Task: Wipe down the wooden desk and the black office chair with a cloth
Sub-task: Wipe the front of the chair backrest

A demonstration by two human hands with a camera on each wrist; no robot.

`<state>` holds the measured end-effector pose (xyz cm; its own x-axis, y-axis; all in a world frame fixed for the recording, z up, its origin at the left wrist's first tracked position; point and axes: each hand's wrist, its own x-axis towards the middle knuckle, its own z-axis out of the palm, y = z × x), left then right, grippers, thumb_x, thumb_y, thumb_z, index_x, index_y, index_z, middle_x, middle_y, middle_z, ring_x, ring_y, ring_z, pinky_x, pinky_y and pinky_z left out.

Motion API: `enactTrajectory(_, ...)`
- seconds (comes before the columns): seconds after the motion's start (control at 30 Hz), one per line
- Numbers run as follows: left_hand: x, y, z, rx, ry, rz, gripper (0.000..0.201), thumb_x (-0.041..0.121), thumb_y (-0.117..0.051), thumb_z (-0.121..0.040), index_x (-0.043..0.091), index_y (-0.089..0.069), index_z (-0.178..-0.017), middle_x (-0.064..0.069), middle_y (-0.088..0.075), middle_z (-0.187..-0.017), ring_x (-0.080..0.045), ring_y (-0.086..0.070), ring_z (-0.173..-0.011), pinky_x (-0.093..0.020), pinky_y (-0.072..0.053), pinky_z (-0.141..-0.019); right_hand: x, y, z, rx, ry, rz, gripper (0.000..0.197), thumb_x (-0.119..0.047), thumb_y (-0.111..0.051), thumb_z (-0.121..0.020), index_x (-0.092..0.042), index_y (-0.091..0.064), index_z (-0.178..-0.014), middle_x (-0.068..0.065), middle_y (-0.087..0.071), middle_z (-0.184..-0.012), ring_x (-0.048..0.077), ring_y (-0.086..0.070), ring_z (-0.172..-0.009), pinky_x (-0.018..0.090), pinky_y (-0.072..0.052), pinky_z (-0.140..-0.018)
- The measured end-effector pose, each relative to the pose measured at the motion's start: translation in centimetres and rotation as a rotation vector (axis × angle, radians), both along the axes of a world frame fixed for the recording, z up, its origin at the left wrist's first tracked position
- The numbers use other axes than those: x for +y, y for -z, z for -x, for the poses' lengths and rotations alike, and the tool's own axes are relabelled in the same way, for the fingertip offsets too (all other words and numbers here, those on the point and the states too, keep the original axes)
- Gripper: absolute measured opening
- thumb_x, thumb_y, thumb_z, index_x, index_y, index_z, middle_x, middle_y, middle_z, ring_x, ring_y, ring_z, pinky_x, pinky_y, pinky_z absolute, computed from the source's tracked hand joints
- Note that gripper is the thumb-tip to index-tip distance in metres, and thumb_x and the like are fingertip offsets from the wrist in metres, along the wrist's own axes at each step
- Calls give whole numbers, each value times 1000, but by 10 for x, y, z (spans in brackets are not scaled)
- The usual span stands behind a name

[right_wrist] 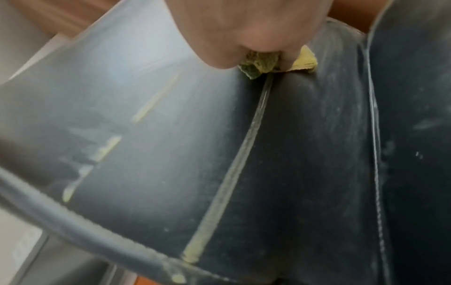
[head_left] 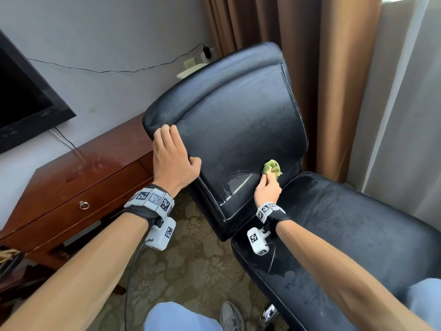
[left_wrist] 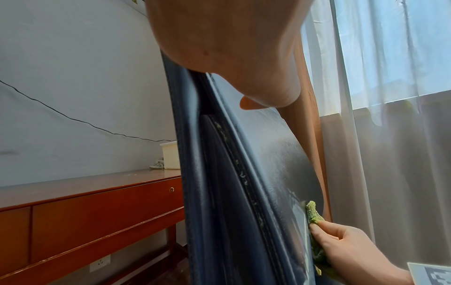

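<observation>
The black office chair's backrest [head_left: 238,120] leans back, its seat [head_left: 346,223] at the lower right. My left hand [head_left: 171,158] grips the backrest's left edge, fingers curled over the rim, thumb on the front face. My right hand [head_left: 268,187] holds a bunched green cloth [head_left: 272,167] and presses it on the lower backrest near the seat crease. The left wrist view shows the cloth [left_wrist: 313,216] against the leather from the side. In the blurred right wrist view the cloth [right_wrist: 261,61] peeks from under the fingers. The wooden desk [head_left: 78,177] stands to the left.
A black TV [head_left: 21,91] hangs on the wall above the desk, with a cable trailing across the wall. Brown curtains [head_left: 334,68] and sheer white ones hang behind the chair. Patterned carpet [head_left: 191,271], my knees and a grey shoe [head_left: 231,316] lie below.
</observation>
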<state>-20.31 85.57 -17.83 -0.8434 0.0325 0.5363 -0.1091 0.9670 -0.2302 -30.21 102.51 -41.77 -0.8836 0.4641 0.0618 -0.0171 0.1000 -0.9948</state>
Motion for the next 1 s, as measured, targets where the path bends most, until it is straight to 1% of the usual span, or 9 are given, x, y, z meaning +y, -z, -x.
enactTrajectory(0.1, 0, 0, 0, 0, -2, 1, 81, 34, -54, -72, -9, -39, -139, -27, -42, -139, -44, -41, -127, -52, -36, -113, -1, -5, 0, -149, 27, 111, 28, -22, -49, -106, -11, -72, -117, 21, -71, -114, 44, -61, -108, 39, -44, -93)
enactTrajectory(0.27, 0, 1, -1, -1, -1, -2, 81, 34, -54, -72, -9, -38, -140, -27, -41, -140, -44, -40, -128, -52, -36, -113, 0, 16, -1, -307, 38, 212, 26, -18, -49, -101, -11, -56, -77, 20, -65, -89, 46, -61, -95, 36, -40, -79)
enactTrajectory(0.4, -2, 1, 0, 13, 6, -8, 80, 33, -54, -73, -8, -39, -140, -27, -41, -140, -44, -40, -128, -52, -36, -113, -18, 5, -16, -234, 86, 263, 27, -22, -49, -103, -7, -66, -89, 10, -64, -86, 41, -60, -92, 31, -37, -77)
enactTrajectory(0.5, -2, 2, 1, 35, 16, -25, 79, 34, -54, -73, -7, -39, -139, -26, -41, -140, -43, -40, -127, -50, -36, -112, -39, -10, -32, -55, 78, 178, 25, -24, -49, -104, -13, -71, -107, 10, -73, -107, 36, -64, -104, 34, -46, -89)
enactTrajectory(0.6, -4, 4, 2, 48, 24, -27, 79, 34, -56, -73, -7, -40, -139, -26, -42, -139, -43, -41, -125, -50, -36, -111, -53, -23, -56, 318, -88, 8, 36, -12, -57, -103, -14, -64, -139, 5, -57, -149, 20, -46, -144, 32, -33, -121)
enactTrajectory(0.7, -6, 5, 3, 63, 26, -25, 79, 34, -55, -73, -7, -40, -138, -26, -42, -139, -43, -41, -125, -50, -35, -111, -59, -30, -77, 697, -335, -378, 45, -6, -60, -101, -12, -56, -146, 6, -44, -159, 25, -29, -154, 41, -25, -126)
enactTrajectory(0.83, -8, 5, 3, 57, 30, -15, 80, 35, -57, -74, -6, -39, -140, -25, -41, -140, -42, -41, -125, -49, -36, -111, -47, -30, -76, 771, -399, -562, 44, -12, -56, -105, -13, -52, -149, 5, -38, -162, 26, -24, -155, 41, -31, -124)
enactTrajectory(0.93, -8, 6, 3, 67, 35, -9, 80, 33, -58, -74, -7, -39, -140, -25, -41, -139, -41, -41, -125, -48, -36, -111, -33, -20, -59, 809, -374, -533, 40, -8, -53, -105, -10, -56, -145, 5, -42, -160, 25, -29, -154, 39, -30, -124)
enactTrajectory(1.0, -8, 7, 4, 78, 34, -7, 79, 33, -57, -74, -7, -40, -140, -26, -41, -140, -42, -41, -125, -48, -35, -111, -30, -10, -47, 687, -274, -422, 43, -3, -55, -103, -11, -58, -144, 3, -44, -159, 23, -31, -153, 36, -28, -125)
